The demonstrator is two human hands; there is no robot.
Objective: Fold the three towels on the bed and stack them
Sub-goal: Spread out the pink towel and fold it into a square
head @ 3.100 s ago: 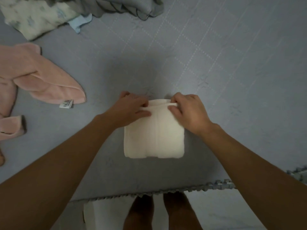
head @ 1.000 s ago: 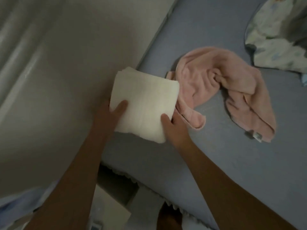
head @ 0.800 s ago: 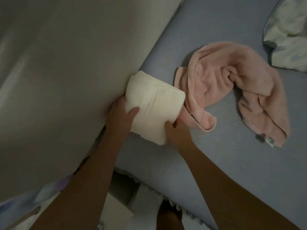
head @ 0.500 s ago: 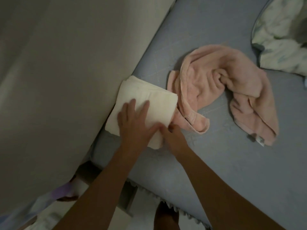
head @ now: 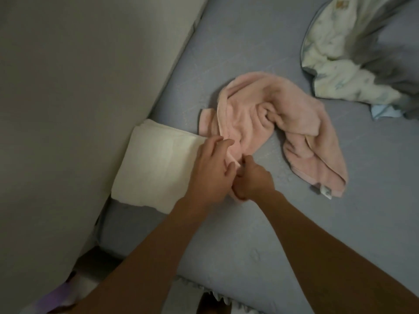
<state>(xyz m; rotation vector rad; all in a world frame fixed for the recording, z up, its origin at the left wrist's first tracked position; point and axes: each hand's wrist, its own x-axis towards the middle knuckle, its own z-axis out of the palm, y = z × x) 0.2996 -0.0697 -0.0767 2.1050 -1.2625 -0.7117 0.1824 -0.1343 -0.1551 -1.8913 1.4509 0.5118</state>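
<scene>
A folded cream towel (head: 156,164) lies flat on the grey-blue bed (head: 272,234), pushed against the wall at the left. Just to its right sprawls a crumpled pink towel (head: 272,114) with a small label at its lower right end. My left hand (head: 210,171) rests over the cream towel's right edge, fingers apart and touching the pink towel's near corner. My right hand (head: 251,180) is closed, pinching that same pink corner. A third towel is not clearly visible.
A pale wall (head: 79,87) runs along the bed's left side. A rumpled patterned blanket (head: 353,55) with a light blue cloth (head: 383,111) under it fills the top right. The bed's front edge (head: 204,288) has a frilled trim, with the floor below.
The cream towel was carried left and set down by the wall. Both hands left it and moved right to the pink towel's near corner.
</scene>
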